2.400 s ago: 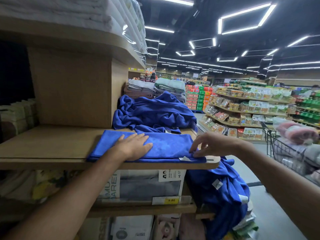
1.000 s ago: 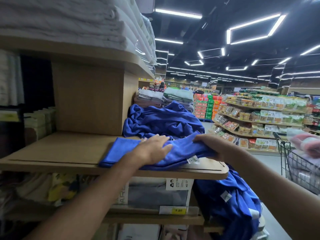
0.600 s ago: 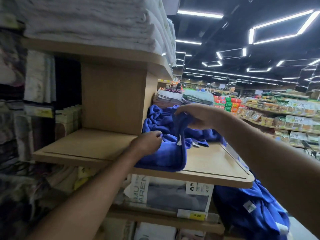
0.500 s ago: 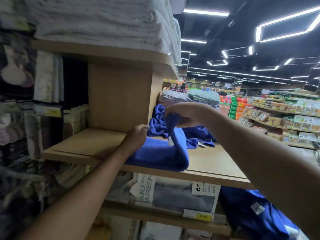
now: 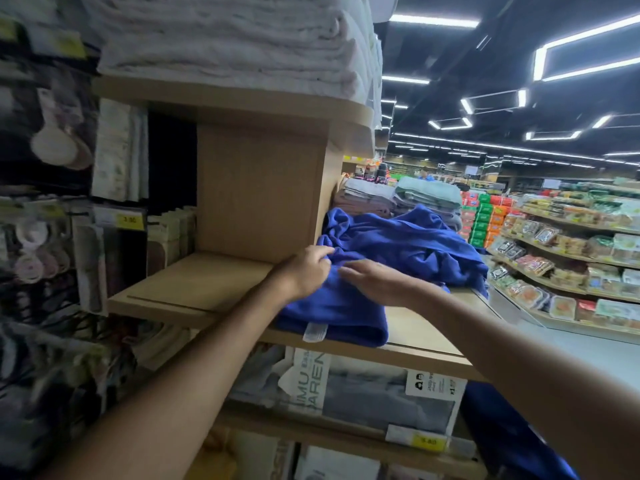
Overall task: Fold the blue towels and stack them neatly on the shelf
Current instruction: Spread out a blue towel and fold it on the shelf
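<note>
A folded blue towel (image 5: 337, 315) lies on the wooden shelf (image 5: 194, 289), its front fold and a white tag at the shelf's front edge. My left hand (image 5: 304, 270) rests on the towel's back left part with fingers curled into the cloth. My right hand (image 5: 377, 280) lies flat on top of the towel, fingers spread and pointing left. Behind it a heap of unfolded blue towels (image 5: 412, 247) is piled on the same shelf. More blue cloth (image 5: 512, 434) hangs below the shelf at the right.
White towels (image 5: 235, 39) are stacked on the shelf above. A wooden upright panel (image 5: 259, 192) stands at the back. Packaged bedding (image 5: 377, 393) fills the shelf below. Grey and green folded towels (image 5: 398, 197) lie further back. Grocery shelves (image 5: 571, 258) line the aisle at the right.
My right hand carried the towel's right half over to the left and laid it down, so the towel is now folded in half. The right hand now lies flat on it. The view swung left.
</note>
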